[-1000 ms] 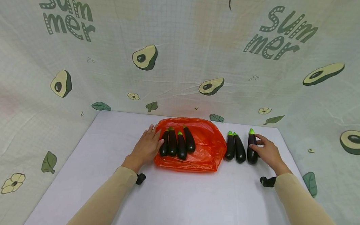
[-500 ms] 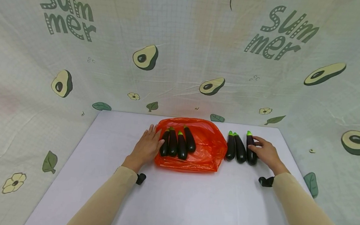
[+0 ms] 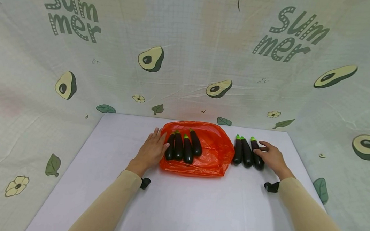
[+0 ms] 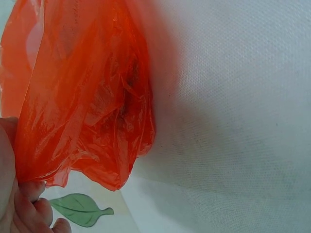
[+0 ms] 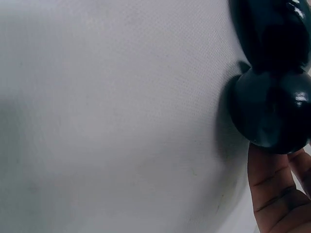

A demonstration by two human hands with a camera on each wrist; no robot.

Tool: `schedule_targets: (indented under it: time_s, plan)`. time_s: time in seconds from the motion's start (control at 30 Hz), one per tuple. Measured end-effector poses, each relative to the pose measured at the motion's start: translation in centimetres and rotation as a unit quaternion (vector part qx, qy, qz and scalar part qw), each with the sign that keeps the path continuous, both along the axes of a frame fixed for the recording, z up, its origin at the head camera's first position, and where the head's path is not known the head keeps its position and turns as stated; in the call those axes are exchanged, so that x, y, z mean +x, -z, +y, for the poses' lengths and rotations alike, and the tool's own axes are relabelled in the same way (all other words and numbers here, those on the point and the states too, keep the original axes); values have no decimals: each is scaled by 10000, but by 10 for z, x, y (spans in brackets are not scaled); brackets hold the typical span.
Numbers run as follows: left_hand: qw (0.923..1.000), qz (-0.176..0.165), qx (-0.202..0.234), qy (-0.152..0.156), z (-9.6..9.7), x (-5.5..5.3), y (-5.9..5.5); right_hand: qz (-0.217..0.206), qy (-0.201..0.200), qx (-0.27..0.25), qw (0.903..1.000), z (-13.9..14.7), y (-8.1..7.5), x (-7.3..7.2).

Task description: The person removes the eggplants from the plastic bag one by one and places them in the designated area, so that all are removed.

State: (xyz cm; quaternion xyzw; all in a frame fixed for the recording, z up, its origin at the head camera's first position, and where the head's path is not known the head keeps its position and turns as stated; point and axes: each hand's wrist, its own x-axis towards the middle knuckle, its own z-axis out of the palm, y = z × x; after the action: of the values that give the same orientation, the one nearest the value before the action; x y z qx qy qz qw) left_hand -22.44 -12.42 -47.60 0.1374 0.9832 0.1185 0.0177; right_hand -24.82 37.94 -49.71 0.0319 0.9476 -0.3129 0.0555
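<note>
L hand (image 3: 151, 150), fingers spread, touches L edge of red bag (image 3: 214, 150); R hand (image 3: 274, 158) pinches eggplant (image 3: 259, 163) twd table's (image 3: 211, 207) far R corner.

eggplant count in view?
7: four eggplants in or on the red bag, three on the table right of it, rightmost touched by the right hand. Others may be hidden.

I count seven eggplants (image 3: 247, 153): four within the outline of one red bag (image 3: 213, 145), three to its right on one white table (image 3: 192, 206). There's one left hand (image 3: 151, 149), one right hand (image 3: 272, 156), and two beige sleeves (image 3: 106, 209). The patterned cloth (image 3: 183, 28) shows two "Summer" prints (image 3: 290, 34), six leaves (image 3: 53, 164), three flowers (image 3: 17, 186) and at least five avocados (image 3: 151, 59).
</note>
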Motion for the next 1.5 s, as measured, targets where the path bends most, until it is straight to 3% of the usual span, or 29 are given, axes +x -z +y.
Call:
schedule_targets:
  time_s: [0.87,1.5]
  plan:
    - [10000,65,-1,45,-1,-1,4,-123,306,19,9995,-5,1,6]
    - [9998,165,8,93,-2,-1,3,786,476,-121,9957,-24,-8,8]
